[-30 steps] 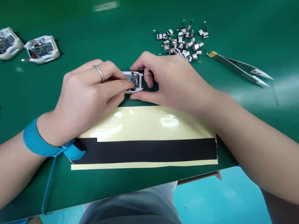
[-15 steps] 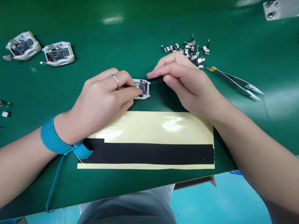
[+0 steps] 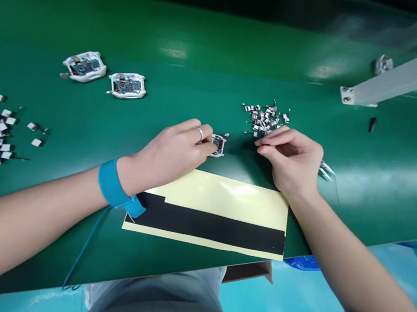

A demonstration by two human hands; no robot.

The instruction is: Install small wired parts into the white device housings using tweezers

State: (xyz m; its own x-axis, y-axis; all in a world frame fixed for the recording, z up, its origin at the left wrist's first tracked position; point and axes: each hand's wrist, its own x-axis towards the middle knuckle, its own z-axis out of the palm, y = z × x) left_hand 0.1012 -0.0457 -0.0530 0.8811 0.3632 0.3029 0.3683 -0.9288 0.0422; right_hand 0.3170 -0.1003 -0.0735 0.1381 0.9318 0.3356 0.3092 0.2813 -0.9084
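Over on the head view, the left hand [image 3: 172,154] is pressing its fingertips [image 3: 207,146] onto a small white-framed circuit module [image 3: 218,146], mid-mat on the green work mat [image 3: 202,88]. The right hand [image 3: 292,162] is pinching finger and thumb together just near a pile of wired components [image 3: 265,120], its catch too small to tell. A slip could be knocking the module aside; its board is looking densely packed.

Three circuit-board modules [image 3: 127,85], three component heaps [image 3: 265,118], left hand [image 3: 170,152], right hand [image 3: 291,159], one tweezers [image 3: 326,170], one adhesive sheet [image 3: 223,191].
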